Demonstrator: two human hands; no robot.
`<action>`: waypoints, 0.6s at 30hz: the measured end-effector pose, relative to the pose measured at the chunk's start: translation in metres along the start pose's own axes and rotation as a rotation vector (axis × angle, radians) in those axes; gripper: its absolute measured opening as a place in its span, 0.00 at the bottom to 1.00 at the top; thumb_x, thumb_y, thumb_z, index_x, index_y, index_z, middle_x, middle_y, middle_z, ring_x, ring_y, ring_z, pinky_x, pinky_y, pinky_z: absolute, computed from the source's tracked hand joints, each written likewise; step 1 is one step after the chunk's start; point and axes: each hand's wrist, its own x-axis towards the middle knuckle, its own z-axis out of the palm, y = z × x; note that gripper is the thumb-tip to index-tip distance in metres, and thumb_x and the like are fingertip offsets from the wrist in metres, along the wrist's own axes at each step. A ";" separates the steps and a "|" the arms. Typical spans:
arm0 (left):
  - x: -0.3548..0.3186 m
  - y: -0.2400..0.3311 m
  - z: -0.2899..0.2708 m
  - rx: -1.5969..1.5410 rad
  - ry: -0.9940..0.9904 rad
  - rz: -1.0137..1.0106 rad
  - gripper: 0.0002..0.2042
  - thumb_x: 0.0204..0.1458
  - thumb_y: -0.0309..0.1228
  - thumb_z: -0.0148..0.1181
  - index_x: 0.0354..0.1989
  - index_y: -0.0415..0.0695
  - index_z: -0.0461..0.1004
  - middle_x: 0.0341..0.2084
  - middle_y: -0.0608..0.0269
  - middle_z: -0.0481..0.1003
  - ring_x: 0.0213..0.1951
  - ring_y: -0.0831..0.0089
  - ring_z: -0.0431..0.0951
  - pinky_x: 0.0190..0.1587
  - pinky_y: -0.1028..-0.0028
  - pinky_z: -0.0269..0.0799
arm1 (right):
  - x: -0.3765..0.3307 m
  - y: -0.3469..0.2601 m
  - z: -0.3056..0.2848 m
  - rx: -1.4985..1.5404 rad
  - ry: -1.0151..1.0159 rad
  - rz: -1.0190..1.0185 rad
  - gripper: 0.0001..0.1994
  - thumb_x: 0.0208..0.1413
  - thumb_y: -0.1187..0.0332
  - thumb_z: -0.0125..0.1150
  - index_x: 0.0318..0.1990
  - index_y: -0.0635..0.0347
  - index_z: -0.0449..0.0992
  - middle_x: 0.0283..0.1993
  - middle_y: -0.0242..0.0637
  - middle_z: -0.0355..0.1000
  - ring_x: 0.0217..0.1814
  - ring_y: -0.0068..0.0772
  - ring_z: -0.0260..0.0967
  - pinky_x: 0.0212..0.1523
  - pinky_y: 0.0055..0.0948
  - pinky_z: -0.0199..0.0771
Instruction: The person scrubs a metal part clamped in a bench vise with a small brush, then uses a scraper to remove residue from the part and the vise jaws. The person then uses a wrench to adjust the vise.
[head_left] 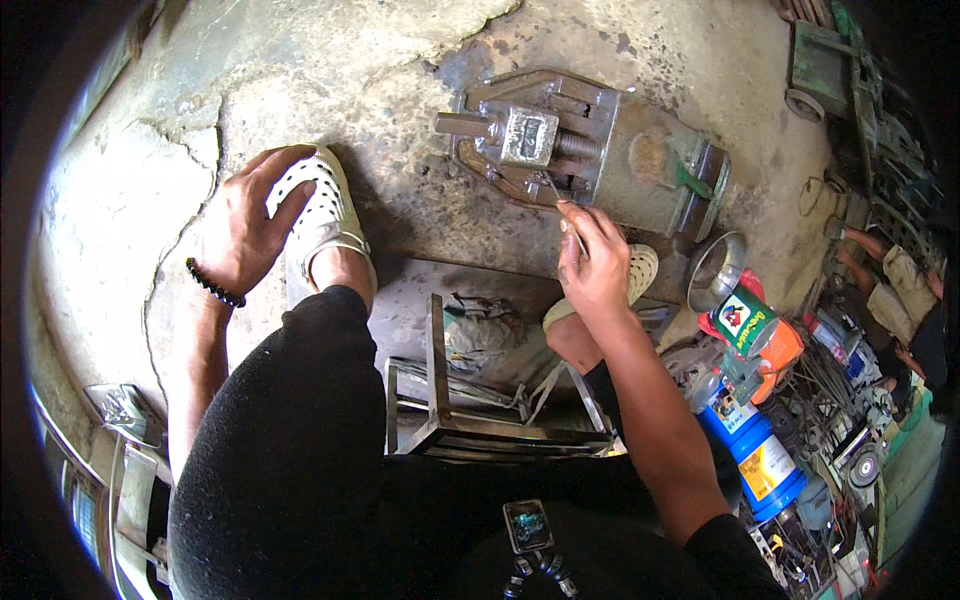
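Pinching a thin rod [552,187], the right hand [597,262] is nearer the steel screw assembly [622,150], crosswise ahead on concrete floor [350,90]; left hand [248,215] spread.

The head-worn fisheye camera looked down. It took in the left hand [243,218] and right hand [597,265] from nearby.

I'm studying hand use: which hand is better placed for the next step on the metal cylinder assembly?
Probably the right hand: it holds a slim tool angled toward the metal cylinder assembly. The left hand is at the cream perforated clog, farther off.
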 end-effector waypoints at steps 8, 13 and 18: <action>-0.006 -0.002 -0.004 -0.009 -0.008 -0.030 0.16 0.57 0.25 0.61 0.54 0.38 0.75 0.49 0.46 0.77 0.53 0.53 0.78 0.56 0.62 0.72 | -0.013 -0.006 0.008 -0.209 0.050 -0.002 0.19 0.49 0.81 0.56 0.50 0.59 0.77 0.44 0.47 0.72 0.43 0.53 0.71 0.47 0.44 0.71; -0.006 -0.002 -0.001 -0.002 0.002 -0.002 0.16 0.57 0.26 0.61 0.53 0.38 0.75 0.48 0.46 0.78 0.51 0.52 0.78 0.54 0.62 0.73 | -0.008 -0.006 0.013 -0.191 0.041 0.013 0.18 0.49 0.82 0.56 0.49 0.59 0.77 0.40 0.48 0.71 0.41 0.53 0.71 0.43 0.42 0.72; -0.005 -0.003 0.000 0.020 0.048 0.044 0.15 0.57 0.29 0.61 0.52 0.37 0.76 0.47 0.46 0.78 0.48 0.51 0.80 0.51 0.62 0.75 | 0.007 -0.008 0.005 -0.086 -0.067 0.002 0.17 0.49 0.82 0.55 0.48 0.62 0.77 0.37 0.47 0.71 0.39 0.52 0.72 0.42 0.42 0.73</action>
